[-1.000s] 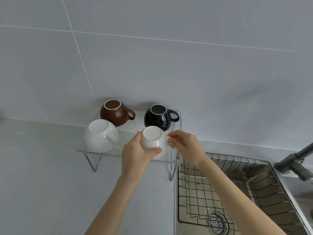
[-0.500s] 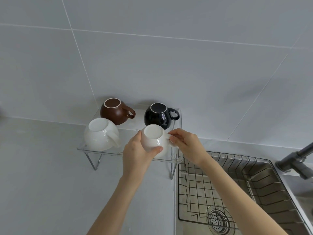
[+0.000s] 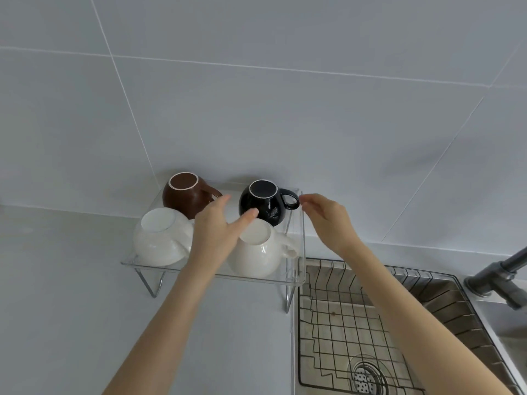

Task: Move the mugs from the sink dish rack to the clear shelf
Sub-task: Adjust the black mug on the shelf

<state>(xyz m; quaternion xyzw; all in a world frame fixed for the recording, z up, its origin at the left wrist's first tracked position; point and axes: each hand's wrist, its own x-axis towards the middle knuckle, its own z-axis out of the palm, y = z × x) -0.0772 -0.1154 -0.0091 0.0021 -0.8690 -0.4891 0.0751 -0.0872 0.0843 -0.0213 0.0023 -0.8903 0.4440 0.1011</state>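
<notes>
**Four mugs, one shelf, one rack**

Four mugs sit upside down on one clear shelf (image 3: 211, 276): two white mugs (image 3: 161, 238) (image 3: 261, 252), one brown mug (image 3: 185, 195) and one black mug (image 3: 263, 202). One wire dish rack (image 3: 342, 332) lies in one sink (image 3: 445, 297), beside one tap (image 3: 502, 277). Two hands are up, the left hand (image 3: 216, 232) and the right hand (image 3: 328, 215).

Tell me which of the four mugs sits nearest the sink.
The right white mug, at the shelf's front right corner beside the sink. The black mug sits behind it; the other white mug and brown mug stand further left.
</notes>
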